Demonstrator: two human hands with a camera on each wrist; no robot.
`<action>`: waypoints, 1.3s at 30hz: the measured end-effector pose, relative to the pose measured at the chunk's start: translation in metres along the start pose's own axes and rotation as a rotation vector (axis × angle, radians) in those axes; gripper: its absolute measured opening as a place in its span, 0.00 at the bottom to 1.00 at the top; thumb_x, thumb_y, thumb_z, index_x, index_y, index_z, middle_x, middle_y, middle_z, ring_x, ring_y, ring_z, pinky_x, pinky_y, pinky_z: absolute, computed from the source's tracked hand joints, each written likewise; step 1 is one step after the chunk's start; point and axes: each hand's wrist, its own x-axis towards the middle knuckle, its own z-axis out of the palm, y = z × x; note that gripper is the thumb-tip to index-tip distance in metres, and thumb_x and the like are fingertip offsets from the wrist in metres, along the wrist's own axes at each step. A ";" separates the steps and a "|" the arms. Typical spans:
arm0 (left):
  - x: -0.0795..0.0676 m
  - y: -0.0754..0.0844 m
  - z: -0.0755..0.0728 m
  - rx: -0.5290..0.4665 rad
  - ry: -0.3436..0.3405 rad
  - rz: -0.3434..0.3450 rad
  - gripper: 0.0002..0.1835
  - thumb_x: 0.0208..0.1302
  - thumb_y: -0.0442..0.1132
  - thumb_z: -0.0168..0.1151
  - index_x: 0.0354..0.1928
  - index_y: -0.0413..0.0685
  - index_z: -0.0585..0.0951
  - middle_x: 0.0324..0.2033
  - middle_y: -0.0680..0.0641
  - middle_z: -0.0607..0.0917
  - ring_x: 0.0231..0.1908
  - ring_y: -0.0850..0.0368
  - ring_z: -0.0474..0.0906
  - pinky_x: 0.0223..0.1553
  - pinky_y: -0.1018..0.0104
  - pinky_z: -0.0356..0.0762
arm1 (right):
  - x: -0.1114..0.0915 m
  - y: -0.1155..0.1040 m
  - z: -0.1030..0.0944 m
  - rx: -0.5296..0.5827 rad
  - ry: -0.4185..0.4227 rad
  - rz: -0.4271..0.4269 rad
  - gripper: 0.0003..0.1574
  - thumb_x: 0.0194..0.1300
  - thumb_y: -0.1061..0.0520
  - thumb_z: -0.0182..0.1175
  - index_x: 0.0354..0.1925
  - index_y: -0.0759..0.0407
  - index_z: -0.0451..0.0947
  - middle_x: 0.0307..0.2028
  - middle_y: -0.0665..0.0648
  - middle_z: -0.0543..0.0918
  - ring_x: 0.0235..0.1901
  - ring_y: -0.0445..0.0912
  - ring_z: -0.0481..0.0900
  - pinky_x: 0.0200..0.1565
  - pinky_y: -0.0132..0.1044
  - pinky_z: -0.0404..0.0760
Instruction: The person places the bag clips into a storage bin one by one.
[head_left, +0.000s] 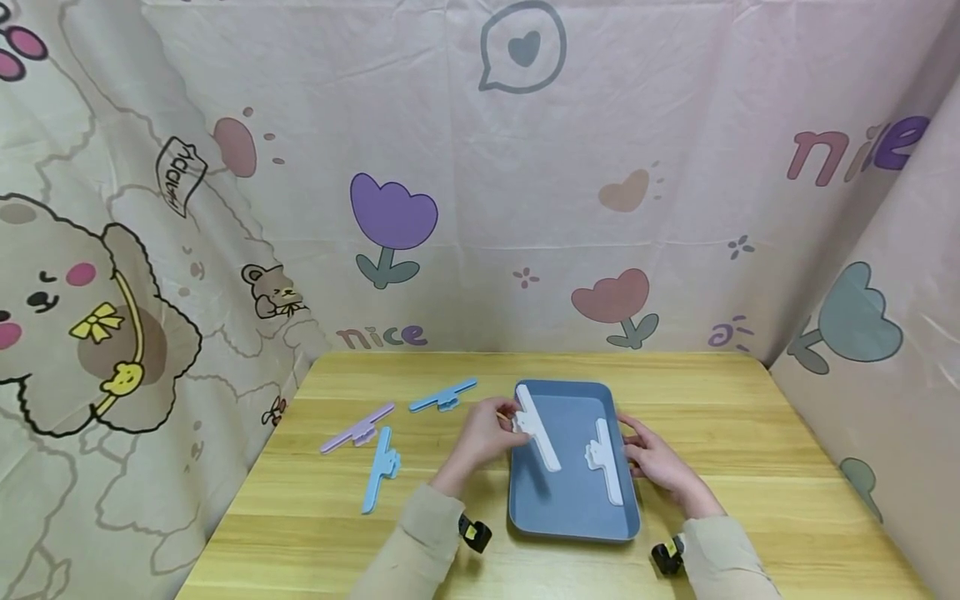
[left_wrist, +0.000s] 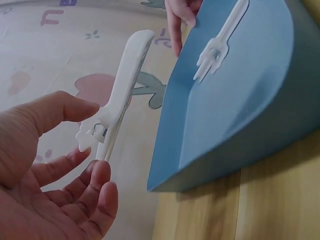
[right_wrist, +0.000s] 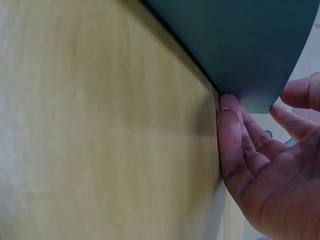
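Observation:
My left hand (head_left: 480,435) pinches a white bag clip (head_left: 542,435) between thumb and fingers, over the left part of a blue-grey tray (head_left: 566,521). The left wrist view shows the same clip (left_wrist: 129,70) raised beside the tray's wall, with its handle end at the thumb. A second white bag clip (head_left: 611,475) lies inside the tray on the right. Against the tray's right outer side rest the fingers of my right hand (head_left: 663,465). Seen from the right wrist, those fingers (right_wrist: 232,135) touch the tray's wall near the tabletop, with the thumb apart.
Left of the tray, a purple bag clip (head_left: 360,429), a blue bag clip (head_left: 381,471) and another blue bag clip (head_left: 446,397) lie on the wooden table (head_left: 300,533). A printed cloth (head_left: 487,208) hangs behind the table and along both sides.

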 end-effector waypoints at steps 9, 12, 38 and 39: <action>0.012 0.006 0.023 0.038 -0.068 -0.036 0.19 0.45 0.32 0.78 0.40 0.42 0.81 0.34 0.47 0.78 0.29 0.58 0.71 0.27 0.70 0.74 | -0.001 0.000 0.000 -0.003 -0.006 -0.005 0.40 0.69 0.68 0.46 0.76 0.62 0.48 0.58 0.76 0.69 0.45 0.54 0.78 0.39 0.45 0.82; 0.016 0.008 0.030 0.045 -0.081 -0.043 0.19 0.45 0.32 0.78 0.40 0.42 0.81 0.33 0.48 0.78 0.30 0.59 0.72 0.28 0.70 0.74 | -0.001 0.000 -0.001 0.004 -0.007 -0.002 0.40 0.69 0.68 0.46 0.76 0.62 0.48 0.59 0.77 0.69 0.45 0.55 0.78 0.39 0.45 0.82; 0.025 0.006 0.069 0.156 -0.203 -0.071 0.18 0.43 0.30 0.79 0.38 0.41 0.83 0.31 0.48 0.79 0.30 0.59 0.71 0.32 0.67 0.73 | 0.000 -0.001 0.000 0.004 -0.010 0.001 0.41 0.68 0.68 0.46 0.76 0.62 0.47 0.58 0.76 0.69 0.44 0.53 0.77 0.37 0.42 0.82; 0.024 0.007 0.070 0.157 -0.205 -0.076 0.18 0.44 0.30 0.79 0.38 0.42 0.83 0.31 0.49 0.79 0.30 0.60 0.71 0.32 0.67 0.73 | 0.000 -0.001 0.000 0.002 -0.007 0.004 0.41 0.69 0.68 0.46 0.76 0.62 0.48 0.59 0.76 0.69 0.44 0.53 0.77 0.37 0.41 0.81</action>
